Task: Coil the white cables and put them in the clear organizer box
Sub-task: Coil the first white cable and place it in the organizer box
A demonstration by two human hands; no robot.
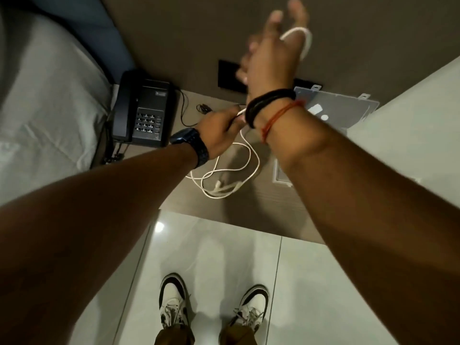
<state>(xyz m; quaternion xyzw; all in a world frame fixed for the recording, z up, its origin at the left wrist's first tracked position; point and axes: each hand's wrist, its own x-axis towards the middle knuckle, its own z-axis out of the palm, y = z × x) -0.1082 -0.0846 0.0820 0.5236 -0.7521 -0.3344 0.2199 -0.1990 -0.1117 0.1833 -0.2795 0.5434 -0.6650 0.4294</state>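
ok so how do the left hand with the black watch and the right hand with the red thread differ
The left hand is low, pinching the thin white cable; the right hand is raised, fingers spread, a cable loop draped over it. The left hand looks sharp, the right hand blurred. Both touch white cable.

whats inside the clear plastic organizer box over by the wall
Two small white pieces show inside the clear plastic organizer box; what they are is too small to tell. The right forearm covers the box's near-left part, so anything there is hidden.
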